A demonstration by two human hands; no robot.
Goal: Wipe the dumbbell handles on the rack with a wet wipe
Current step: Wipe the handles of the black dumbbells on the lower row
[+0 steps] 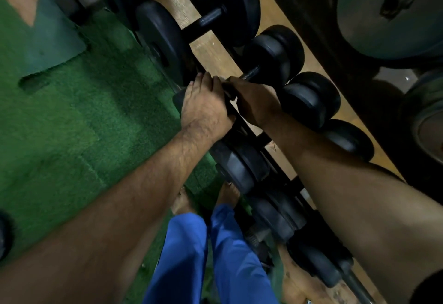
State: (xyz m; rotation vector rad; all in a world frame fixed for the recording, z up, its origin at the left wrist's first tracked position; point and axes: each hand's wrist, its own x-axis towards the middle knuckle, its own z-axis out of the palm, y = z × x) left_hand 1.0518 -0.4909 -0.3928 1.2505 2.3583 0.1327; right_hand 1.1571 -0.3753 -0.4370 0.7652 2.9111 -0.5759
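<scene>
Head view: both hands on dumbbell (268, 64) mid-rack (211, 47). Left hand (203, 104) grips near weight; right hand (254, 102) closed around handle, wipe unseen. Progress unclear; neighbouring handles likely remain.

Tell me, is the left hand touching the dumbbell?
Touching. The head view shows the left hand resting on the near end of the dumbbell, no gap between them.

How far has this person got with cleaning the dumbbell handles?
Nothing shows which handles are already wiped; none looks visibly wet or clean. In hand: the left hand rests on a weight's near end and the right hand closes over that dumbbell's handle; no wipe is visible. Seemingly left: the larger dumbbell farther along and the weights nearer the person.
</scene>
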